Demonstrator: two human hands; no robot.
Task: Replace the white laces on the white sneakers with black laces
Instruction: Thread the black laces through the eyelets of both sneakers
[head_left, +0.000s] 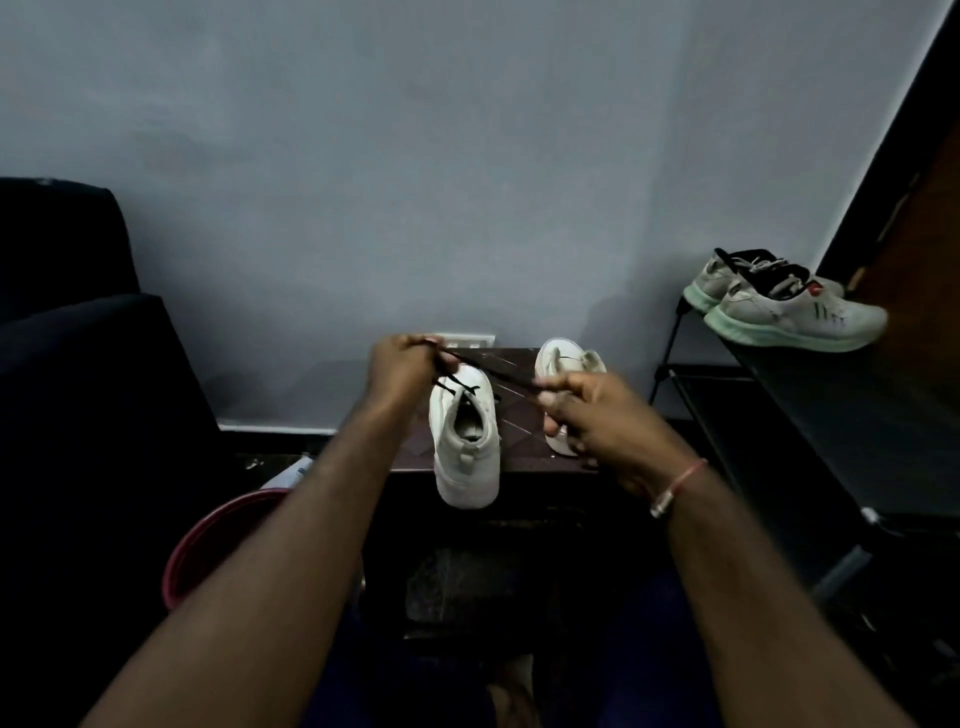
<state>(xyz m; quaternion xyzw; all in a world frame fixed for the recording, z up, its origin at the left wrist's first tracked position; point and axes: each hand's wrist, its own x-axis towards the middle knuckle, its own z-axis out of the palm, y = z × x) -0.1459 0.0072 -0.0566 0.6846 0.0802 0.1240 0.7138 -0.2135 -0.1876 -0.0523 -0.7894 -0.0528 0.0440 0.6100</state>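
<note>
While the left hand (402, 364) and right hand (597, 415) each pinch a black lace (498, 374) taut, the white sneaker (465, 441) sits just below their fingers, partly laced; threading the next eyelets likely follows.

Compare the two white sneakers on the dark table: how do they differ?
The middle sneaker stands upright, heel past the edge of the table; the right sneaker lies tipped over. The middle sneaker carries a black lace, held taut by the left hand and right hand; the right sneaker shows no lace that I can see. The right hand partly hides the right sneaker, not the middle sneaker. Both are white.
</note>
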